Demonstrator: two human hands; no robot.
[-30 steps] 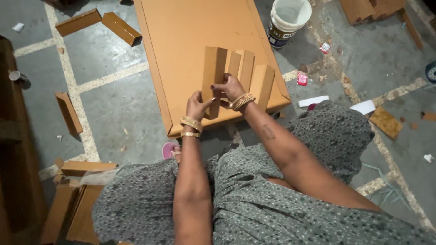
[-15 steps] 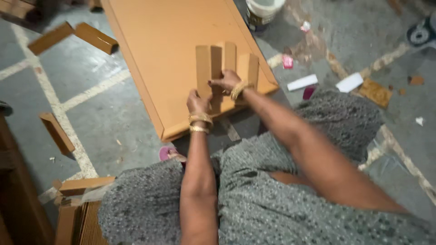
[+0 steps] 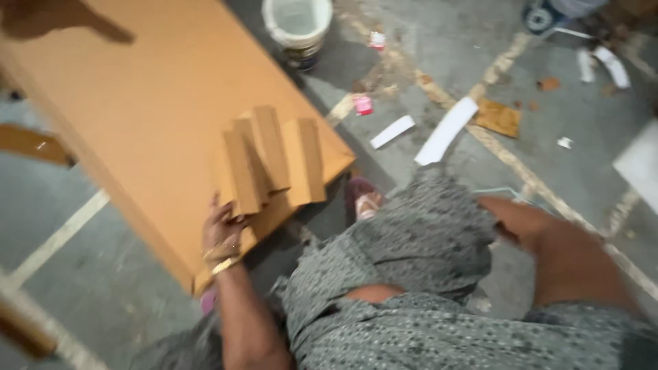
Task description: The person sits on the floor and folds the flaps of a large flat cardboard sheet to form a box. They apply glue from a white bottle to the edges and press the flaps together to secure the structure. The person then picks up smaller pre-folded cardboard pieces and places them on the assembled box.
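Note:
A large orange-brown board (image 3: 151, 89) lies on the grey floor. Near its close corner is a cluster of several short wooden blocks (image 3: 271, 161), leaning against one another. My left hand (image 3: 223, 229), with gold bangles on the wrist, grips the near end of the leftmost block at the board's edge. My right hand (image 3: 497, 212) is away from the blocks, blurred, out to the right above my knee in the grey patterned dress. Its fingers are too smeared to read.
A white bucket (image 3: 298, 24) stands beyond the board's far corner. Two white strips (image 3: 447, 130), a pink scrap (image 3: 362, 104) and a brown cardboard piece (image 3: 498, 118) litter the floor to the right. A wooden offcut (image 3: 31, 144) lies at the left. A pink sandal (image 3: 363, 199) sits beside the board's corner.
My right hand has left the blocks and swung out to the right. The left hand stays at the blocks' near end. The view has shifted right and blurred.

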